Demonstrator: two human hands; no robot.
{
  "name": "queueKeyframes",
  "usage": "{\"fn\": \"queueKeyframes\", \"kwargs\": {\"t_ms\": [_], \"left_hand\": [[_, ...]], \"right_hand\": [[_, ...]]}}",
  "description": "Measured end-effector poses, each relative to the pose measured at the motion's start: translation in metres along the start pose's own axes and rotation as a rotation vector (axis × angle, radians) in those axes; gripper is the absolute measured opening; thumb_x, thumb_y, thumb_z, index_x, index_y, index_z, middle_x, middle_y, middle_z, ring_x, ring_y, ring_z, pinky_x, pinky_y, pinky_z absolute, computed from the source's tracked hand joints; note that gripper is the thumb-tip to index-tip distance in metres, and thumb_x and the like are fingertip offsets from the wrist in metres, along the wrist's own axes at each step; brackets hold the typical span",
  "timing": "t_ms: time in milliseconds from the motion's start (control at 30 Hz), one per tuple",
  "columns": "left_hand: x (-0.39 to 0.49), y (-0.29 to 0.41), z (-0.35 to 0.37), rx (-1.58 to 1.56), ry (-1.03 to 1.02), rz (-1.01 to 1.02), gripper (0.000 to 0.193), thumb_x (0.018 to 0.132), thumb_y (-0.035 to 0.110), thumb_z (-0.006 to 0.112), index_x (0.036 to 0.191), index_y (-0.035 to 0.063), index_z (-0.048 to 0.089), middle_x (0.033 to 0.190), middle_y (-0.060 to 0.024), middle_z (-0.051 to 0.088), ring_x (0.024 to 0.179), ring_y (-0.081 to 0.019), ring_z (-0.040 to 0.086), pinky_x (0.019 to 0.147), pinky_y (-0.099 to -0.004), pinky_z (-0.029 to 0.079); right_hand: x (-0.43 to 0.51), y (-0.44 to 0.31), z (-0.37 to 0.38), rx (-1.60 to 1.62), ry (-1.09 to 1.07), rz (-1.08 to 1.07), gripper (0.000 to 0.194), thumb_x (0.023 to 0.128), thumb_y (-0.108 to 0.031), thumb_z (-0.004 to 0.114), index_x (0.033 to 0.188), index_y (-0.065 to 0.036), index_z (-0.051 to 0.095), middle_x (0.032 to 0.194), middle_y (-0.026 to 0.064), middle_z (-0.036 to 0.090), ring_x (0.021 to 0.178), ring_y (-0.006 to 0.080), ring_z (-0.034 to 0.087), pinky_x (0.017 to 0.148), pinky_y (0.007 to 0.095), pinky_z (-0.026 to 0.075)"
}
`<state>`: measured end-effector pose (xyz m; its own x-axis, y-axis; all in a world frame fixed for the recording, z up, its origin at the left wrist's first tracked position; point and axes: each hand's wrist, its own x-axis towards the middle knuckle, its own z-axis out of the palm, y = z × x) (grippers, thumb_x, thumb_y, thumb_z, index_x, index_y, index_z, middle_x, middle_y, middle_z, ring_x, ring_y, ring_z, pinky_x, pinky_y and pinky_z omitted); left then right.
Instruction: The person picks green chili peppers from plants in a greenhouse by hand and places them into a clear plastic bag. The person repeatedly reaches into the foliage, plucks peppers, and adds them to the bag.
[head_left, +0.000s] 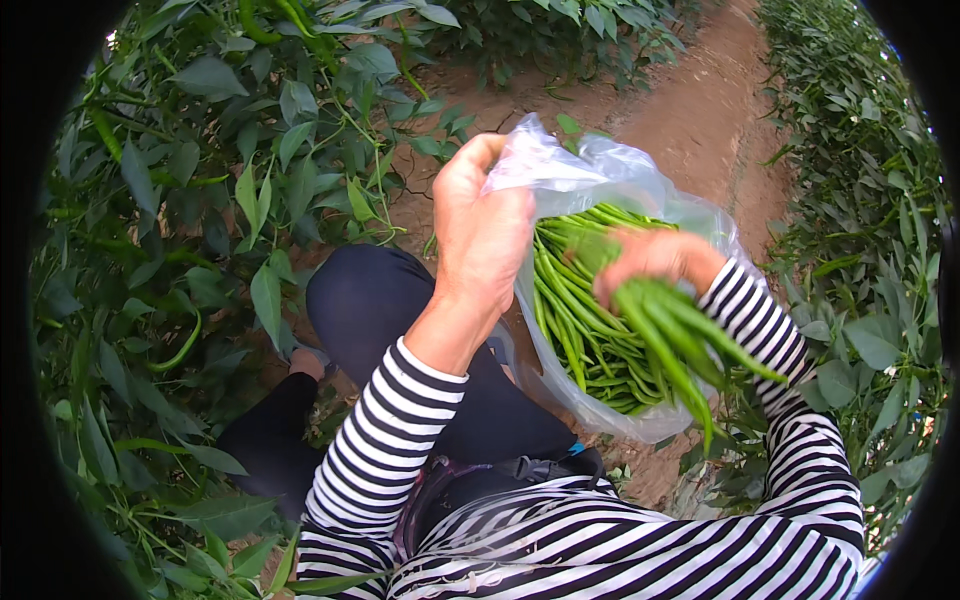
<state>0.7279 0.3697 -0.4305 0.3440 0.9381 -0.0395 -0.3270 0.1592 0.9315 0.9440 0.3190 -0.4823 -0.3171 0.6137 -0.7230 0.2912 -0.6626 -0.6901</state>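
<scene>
My left hand (484, 217) grips the upper rim of a clear plastic bag (626, 169), its fingertips partly hidden by the bunched film. Inside the bag lies a heap of long green chili peppers (581, 315), many of them lined up side by side. Over the bag's mouth is my right hand (660, 262), blurred, with a bunch of green chili peppers (664, 322) in its grasp. Their tips hang out past the bag's near right edge. Some of the right fingers are hidden behind the peppers.
Leafy pepper plants (210, 165) with hanging peppers crowd the left side. Another row of plants (862, 225) lines the right. Between them runs a bare dirt path (697, 97). My bent knee (367, 307) in dark trousers is left of the bag.
</scene>
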Motion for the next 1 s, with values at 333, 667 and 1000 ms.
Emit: {"fn": "queueKeyframes", "kwargs": {"t_ms": [333, 667, 1000], "left_hand": [[0.045, 0.014, 0.028, 0.394, -0.337, 0.213, 0.018, 0.080, -0.001, 0.055, 0.095, 0.0012, 0.064, 0.083, 0.0013, 0.063, 0.072, -0.0047, 0.057, 0.066, -0.0217, 0.047], [0.087, 0.037, 0.073, 0.220, -1.074, -0.392, 0.029, 0.085, 0.017, 0.064, 0.107, -0.0017, 0.066, 0.071, 0.0040, 0.054, 0.058, -0.0029, 0.043, 0.050, -0.0204, 0.033], [0.124, 0.044, 0.064, -0.098, -0.872, -0.244, 0.014, 0.082, 0.012, 0.068, 0.092, 0.0051, 0.061, 0.072, 0.0022, 0.058, 0.058, -0.0054, 0.048, 0.054, -0.0214, 0.038]], "right_hand": [[-0.022, -0.025, -0.111, -1.307, 1.167, 0.149, 0.032, 0.074, -0.018, 0.064, 0.101, -0.002, 0.066, 0.092, 0.0199, 0.068, 0.089, 0.0345, 0.067, 0.078, 0.0445, 0.055], [0.042, 0.018, -0.057, -0.942, 1.165, -0.636, 0.046, 0.075, -0.016, 0.062, 0.120, -0.009, 0.057, 0.099, 0.0162, 0.068, 0.095, 0.0355, 0.066, 0.082, 0.0459, 0.053], [-0.129, -0.031, -0.086, -0.525, 0.909, -0.273, 0.046, 0.072, -0.014, 0.069, 0.114, -0.001, 0.055, 0.091, 0.0097, 0.062, 0.078, 0.0178, 0.062, 0.072, 0.0303, 0.053]]}}
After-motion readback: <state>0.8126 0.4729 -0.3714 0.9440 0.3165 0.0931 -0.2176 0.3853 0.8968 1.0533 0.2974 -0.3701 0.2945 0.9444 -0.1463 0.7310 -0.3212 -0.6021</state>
